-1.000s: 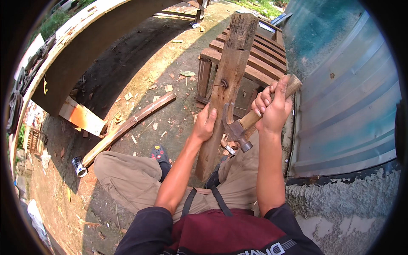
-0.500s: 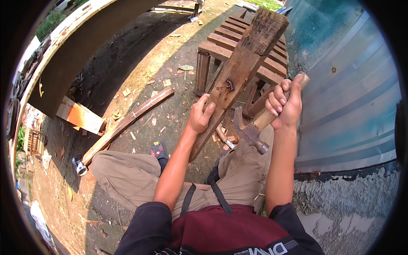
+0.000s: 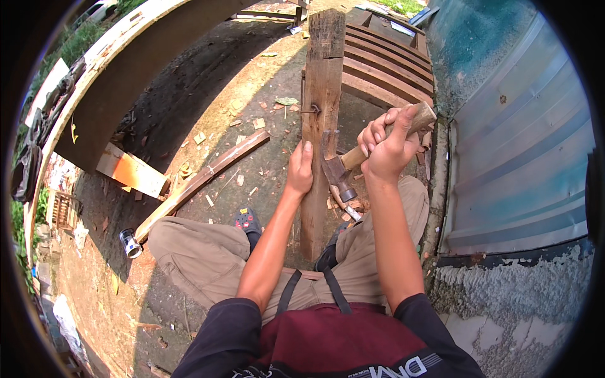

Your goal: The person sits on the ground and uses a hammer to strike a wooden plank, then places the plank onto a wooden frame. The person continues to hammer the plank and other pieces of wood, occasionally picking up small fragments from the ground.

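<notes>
My left hand (image 3: 300, 170) is closed round the left edge of a rough brown wooden beam (image 3: 323, 85), which stands nearly straight up the picture between my legs. A bent, rusty nail (image 3: 313, 109) sticks out of the beam's face above that hand. My right hand (image 3: 389, 143) grips the wooden handle of a claw hammer (image 3: 334, 165). The hammer's rusty head is over the beam's right edge, claw toward the far end, below the nail. Whether the claw touches the wood I cannot tell.
A slatted wooden bench (image 3: 384, 66) stands beyond the beam. Another hammer (image 3: 346, 205) lies on the ground amid wood chips. To the left are a long wooden strip (image 3: 208, 178), an orange-marked board (image 3: 133, 171) and a can (image 3: 130, 243). A metal sheet wall (image 3: 517, 157) rises at the right.
The beam has swung from slanting right to nearly upright in the picture, with my left hand still on it. My right hand has brought the hammer leftward, over the beam's edge.
</notes>
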